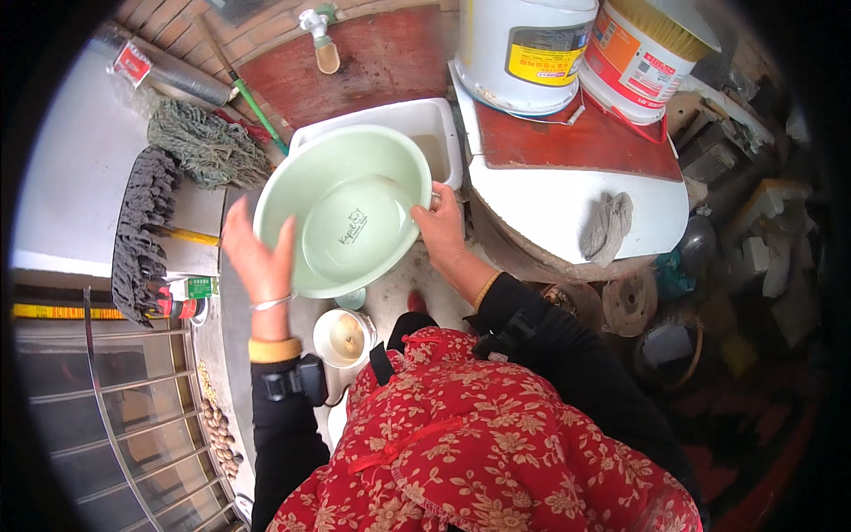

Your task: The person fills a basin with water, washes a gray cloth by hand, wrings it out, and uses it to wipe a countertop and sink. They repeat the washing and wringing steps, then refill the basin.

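Note:
A pale green plastic basin (390,235), with a small dark print on its inner bottom, is tilted in front of the sink (450,146). My right hand (443,232) grips its right rim, thumb on the inner side and fingers outside. At the left rim is my left hand (261,253), fingers and thumb spread apart; whether it touches the basin is hard to tell. Nothing but the print shows inside the basin. Below it stands a white bucket (324,344) with something pale and yellowish in it.
A tap (326,55) hangs over the sink. Two large pails, one white (483,58) and one red-and-white (620,75), stand on a red board at the right beside a grey cloth (608,228). Mops (142,235) and a metal railing (133,381) are on the left.

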Demonstrator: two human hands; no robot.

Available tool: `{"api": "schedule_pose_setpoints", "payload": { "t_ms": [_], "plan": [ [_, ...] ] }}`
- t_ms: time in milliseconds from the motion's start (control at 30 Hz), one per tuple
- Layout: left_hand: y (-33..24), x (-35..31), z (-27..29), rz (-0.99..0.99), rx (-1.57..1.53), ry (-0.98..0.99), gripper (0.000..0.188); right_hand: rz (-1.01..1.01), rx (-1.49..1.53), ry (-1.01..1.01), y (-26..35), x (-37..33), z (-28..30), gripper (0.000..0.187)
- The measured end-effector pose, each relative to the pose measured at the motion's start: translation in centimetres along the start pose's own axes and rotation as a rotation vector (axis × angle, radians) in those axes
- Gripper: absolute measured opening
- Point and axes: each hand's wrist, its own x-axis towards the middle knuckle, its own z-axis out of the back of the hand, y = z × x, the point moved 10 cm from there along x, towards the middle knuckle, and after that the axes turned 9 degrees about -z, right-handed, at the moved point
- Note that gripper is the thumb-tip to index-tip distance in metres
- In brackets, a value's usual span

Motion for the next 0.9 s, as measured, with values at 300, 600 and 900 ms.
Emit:
{"api": "schedule_pose_setpoints", "payload": {
  "t_ms": [300,600,900],
  "plan": [
    [9.2,-24.0,-6.5,1.450,-1.443,0.163,0.070,0.173,-0.295,0.230,1.5,-1.3,-8.1,0.050],
    [11.1,-30.4,-7.2,1.710,-1.570,0.210,0.050,0.060,-0.298,0.315,-3.1,0.1,-12.1,0.046],
    [14.4,-24.8,-9.0,1.565,-1.578,0.296,0.043,-0.040,-0.589,0.213,-3.3,3.3,-9.8,0.050]
  ]
}}
